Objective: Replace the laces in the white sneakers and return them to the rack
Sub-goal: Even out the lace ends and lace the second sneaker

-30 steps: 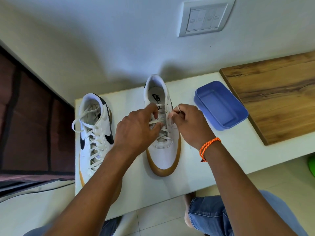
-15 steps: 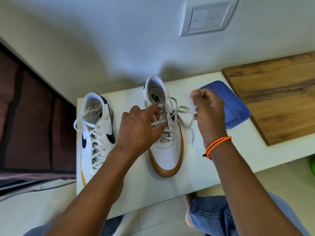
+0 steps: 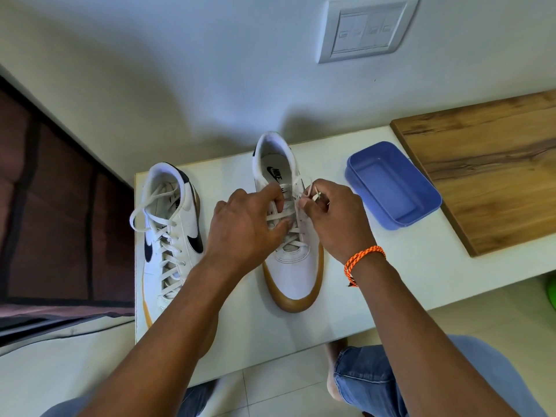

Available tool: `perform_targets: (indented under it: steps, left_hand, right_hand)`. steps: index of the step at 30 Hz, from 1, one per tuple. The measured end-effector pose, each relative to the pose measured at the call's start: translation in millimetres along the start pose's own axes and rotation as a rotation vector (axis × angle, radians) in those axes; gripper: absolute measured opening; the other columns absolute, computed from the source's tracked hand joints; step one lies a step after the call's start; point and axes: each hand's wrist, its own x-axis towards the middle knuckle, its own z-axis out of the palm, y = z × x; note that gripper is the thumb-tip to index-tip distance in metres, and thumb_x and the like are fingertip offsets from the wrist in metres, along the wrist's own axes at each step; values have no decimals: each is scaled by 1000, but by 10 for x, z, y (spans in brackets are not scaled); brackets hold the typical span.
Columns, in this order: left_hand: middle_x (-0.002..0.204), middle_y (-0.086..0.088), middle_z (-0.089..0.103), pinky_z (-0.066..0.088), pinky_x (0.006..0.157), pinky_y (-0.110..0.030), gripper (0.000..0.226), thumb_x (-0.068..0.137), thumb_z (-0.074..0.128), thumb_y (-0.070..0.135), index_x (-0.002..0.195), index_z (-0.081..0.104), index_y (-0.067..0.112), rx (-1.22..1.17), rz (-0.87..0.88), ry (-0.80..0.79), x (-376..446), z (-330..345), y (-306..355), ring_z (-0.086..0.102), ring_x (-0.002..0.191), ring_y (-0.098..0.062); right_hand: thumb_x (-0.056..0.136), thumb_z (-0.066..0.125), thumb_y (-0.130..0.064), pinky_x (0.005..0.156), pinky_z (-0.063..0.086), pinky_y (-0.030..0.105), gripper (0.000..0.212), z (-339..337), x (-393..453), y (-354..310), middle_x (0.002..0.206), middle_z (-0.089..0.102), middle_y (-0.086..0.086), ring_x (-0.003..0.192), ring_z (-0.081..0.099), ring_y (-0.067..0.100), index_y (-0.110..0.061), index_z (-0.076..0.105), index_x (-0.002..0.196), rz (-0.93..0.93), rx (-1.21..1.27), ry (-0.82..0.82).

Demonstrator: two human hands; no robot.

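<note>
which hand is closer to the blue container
Right. The right hand, pinching a lace end over the sneaker being laced, sits just left of the blue container, apart from it. The left hand is on that sneaker's far side, farther away.

I see two white sneakers on a white table (image 3: 240, 350). The right sneaker (image 3: 296, 275) sits in the middle of the frame, toe pointing down. My left hand (image 3: 243, 233) rests on its laces (image 3: 284, 216), thumb and fingers curled around them. My right hand (image 3: 337, 218) pinches a lace end (image 3: 314, 194) near the top holes. An orange bracelet (image 3: 362, 260) is on that wrist. The left sneaker (image 3: 168, 233) lies at the left, laced up. A blue plastic box (image 3: 392, 185) sits at the right, beside a wooden board (image 3: 487, 176). A switch plate (image 3: 365, 28) is at the top.
</note>
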Motion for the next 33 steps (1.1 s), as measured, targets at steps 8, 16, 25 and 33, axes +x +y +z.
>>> perform_targets:
  steps: [8,16,25,33]
  left_hand:
    - [105,7,71,41,93,-45,37,92,74,53,117,59,31,19,-2,24,-8,-43,8,60,105,-20]
    - [107,6,48,47,83,-41,39,87,79,51,115,60,31,31,-9,19,14,-27,-4,54,103,-20]
    - [124,-6,53,53,90,-43,35,89,82,33,120,68,30,14,91,116,-6,55,188,58,111,-26]
    - [125,-7,65,57,93,-45,33,94,77,40,120,76,21,335,117,108,-59,305,342,65,109,-29]
  right_hand:
    - [104,63,-21,58,34,9,23,-187,109,-1,69,50,-14,66,51,-2,-12,54,84,-53,196,320]
    - [107,58,-28,62,40,15,21,-198,109,-40,77,53,-8,71,50,9,-10,59,96,-115,286,488]
    - [108,57,-21,72,44,12,22,-290,101,-124,84,54,-9,76,54,0,0,60,105,-143,430,596]
    - [105,62,-25,71,45,8,19,-203,100,-114,83,62,-14,81,60,-4,-7,66,102,-75,356,475]
